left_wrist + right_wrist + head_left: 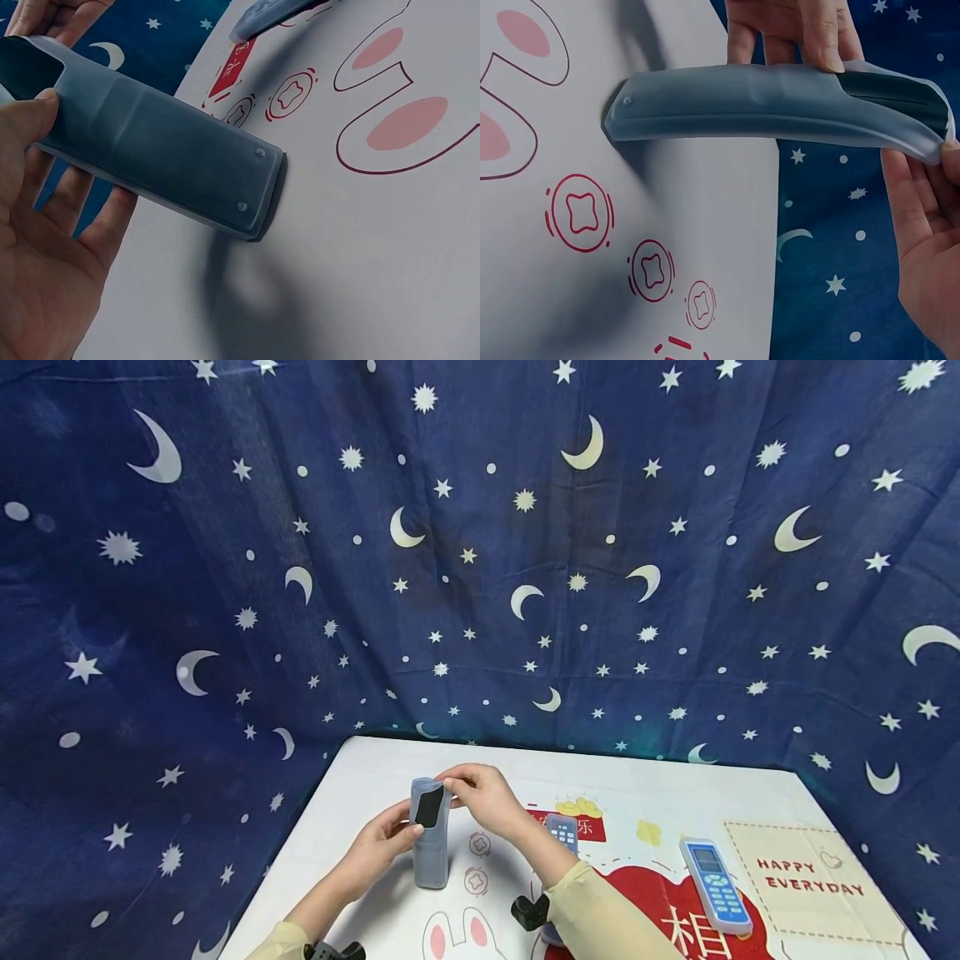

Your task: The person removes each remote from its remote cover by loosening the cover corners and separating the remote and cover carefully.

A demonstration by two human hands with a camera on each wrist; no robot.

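Observation:
A remote control in a bluish translucent silicone cover (431,860) stands upright at the left part of the table, its back towards me. Through the opening in the upper back of the cover shows a dark panel (430,807). My left hand (381,843) grips the covered remote around its upper half, thumb (39,112) at the opening's lower edge and fingers behind. At the top, my right hand (487,797) pinches the cover's rim between thumb and fingers. In the right wrist view the rim (934,154) bends at that pinch. The remote's button side is hidden.
On the right lies a white remote with a blue face (716,885) in a clear cover. Another grey remote (562,829) lies partly behind my right forearm. The white printed tablecloth (637,785) ends at a dark blue curtain (480,610) with moons and stars.

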